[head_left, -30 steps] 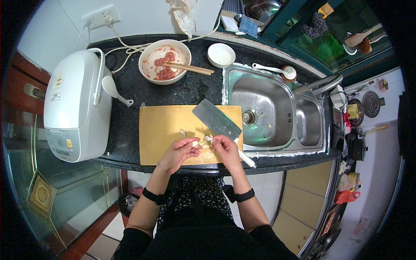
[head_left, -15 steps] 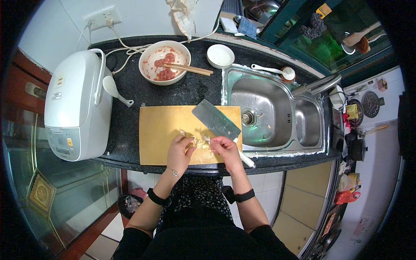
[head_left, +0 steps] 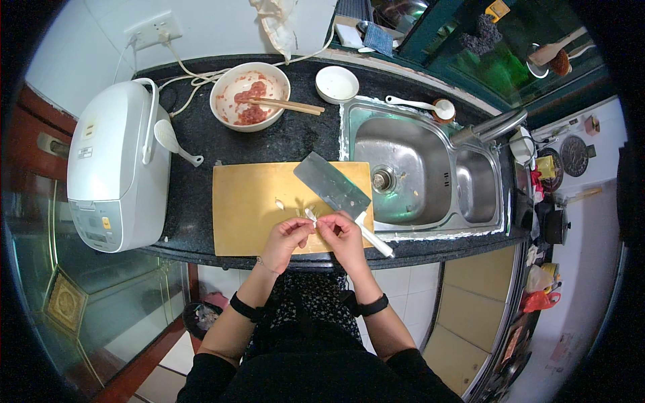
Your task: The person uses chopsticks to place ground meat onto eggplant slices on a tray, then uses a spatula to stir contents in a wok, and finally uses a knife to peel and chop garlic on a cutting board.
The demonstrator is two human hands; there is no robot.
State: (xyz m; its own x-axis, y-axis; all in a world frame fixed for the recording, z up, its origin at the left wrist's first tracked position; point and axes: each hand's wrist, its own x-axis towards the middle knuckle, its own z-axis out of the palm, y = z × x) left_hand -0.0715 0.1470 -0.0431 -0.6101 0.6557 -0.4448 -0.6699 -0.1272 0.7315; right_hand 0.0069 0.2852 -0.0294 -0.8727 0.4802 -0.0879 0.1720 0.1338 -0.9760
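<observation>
Over the front of the yellow cutting board (head_left: 245,201), my left hand (head_left: 287,243) and my right hand (head_left: 341,238) meet with fingertips pinched together. A pale garlic clove (head_left: 310,214) pokes up between them, both hands gripping it. Another clove (head_left: 279,204) lies on the board just beyond my left hand. Bits of garlic and skin are scattered behind and under my fingers, partly hidden by them. A cleaver (head_left: 332,185) rests slantwise on the board's right side. Its white handle (head_left: 377,242) points toward me past my right hand, over the counter's edge.
Behind the board stands a bowl of minced meat (head_left: 252,114) with chopsticks (head_left: 285,105) across its rim. A smaller white bowl (head_left: 337,84) is beside it. To the left is a rice cooker (head_left: 111,168) with a rice paddle (head_left: 171,140); to the right, a steel sink (head_left: 410,154).
My right hand has moved left with the clove, and my left hand has come to meet it. The clove beyond my left hand now shows fully. The whole view has shifted slightly.
</observation>
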